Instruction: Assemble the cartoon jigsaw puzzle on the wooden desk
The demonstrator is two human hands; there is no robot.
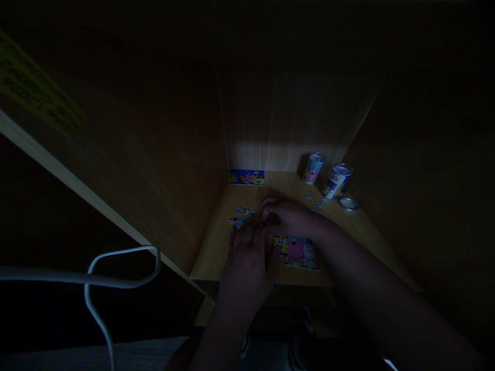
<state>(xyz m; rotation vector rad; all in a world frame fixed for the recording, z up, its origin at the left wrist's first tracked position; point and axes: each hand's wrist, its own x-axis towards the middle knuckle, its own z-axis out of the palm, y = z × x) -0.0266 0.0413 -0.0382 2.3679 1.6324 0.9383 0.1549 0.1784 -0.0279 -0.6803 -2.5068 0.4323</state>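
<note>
In the dim head view, a partly joined jigsaw puzzle (297, 252) with cartoon figures lies near the shelf's front edge, under my right forearm. My left hand (247, 257) rests palm down to the left of it, fingers stretched out toward a cluster of loose puzzle pieces (240, 222). Just above the joined part, my right hand (284, 215) reaches across with thumb and fingers bent together. Whatever is between those fingertips is too dark to make out. A few more loose pieces (318, 204) are scattered to the right of my right hand.
A cartoon picture card (247, 178) lies against the back panel. Two printed tins, one slim (312, 169) and one wider (337, 181), stand at the back right, with a round metal lid (348, 204) before them. Wooden side walls enclose the shelf. A white cable (91, 281) loops at the left.
</note>
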